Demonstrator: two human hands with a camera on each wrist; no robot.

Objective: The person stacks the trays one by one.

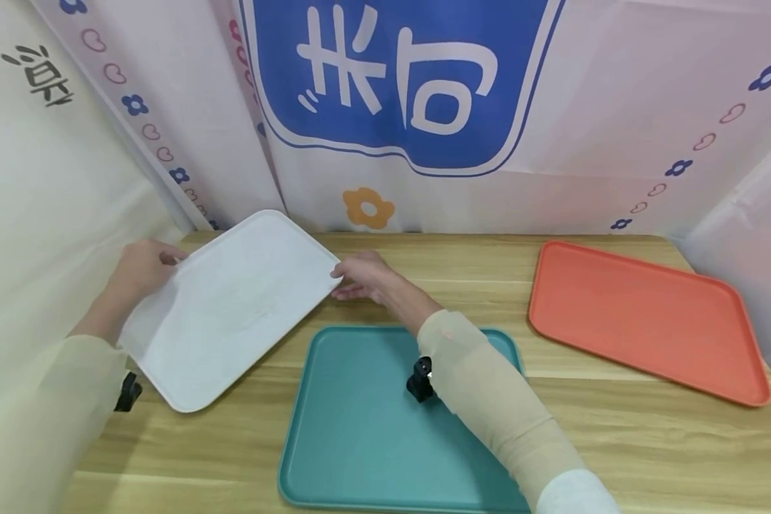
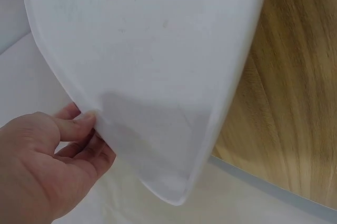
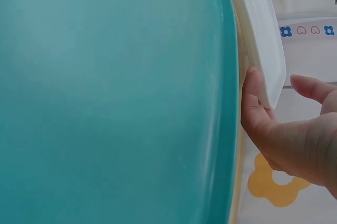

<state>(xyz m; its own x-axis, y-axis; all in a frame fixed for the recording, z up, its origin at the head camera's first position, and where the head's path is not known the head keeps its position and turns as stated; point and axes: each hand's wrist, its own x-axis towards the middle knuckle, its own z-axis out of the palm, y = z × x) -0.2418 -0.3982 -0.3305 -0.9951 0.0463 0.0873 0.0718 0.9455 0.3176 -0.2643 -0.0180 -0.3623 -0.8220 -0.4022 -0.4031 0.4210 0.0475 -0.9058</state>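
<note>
A white rectangular tray (image 1: 238, 307) is held at a tilt over the left side of the wooden table. My left hand (image 1: 140, 268) pinches its left edge, thumb on the upper face and fingers behind, as the left wrist view shows. At the opposite corner my right hand (image 1: 369, 278) holds the tray, fingers bent against the underside. In the right wrist view the thumb (image 3: 310, 87) stands a little off the tray's face. Below the right forearm lies a teal tray (image 1: 360, 428), partly hidden by the sleeve.
An orange-red tray (image 1: 642, 321) lies slanted at the table's right side. Behind the wooden table (image 1: 462, 264) hangs a white printed cloth (image 1: 604, 93) with a blue sign. Another pale cloth (image 1: 58, 185) closes off the left side, close to the left hand.
</note>
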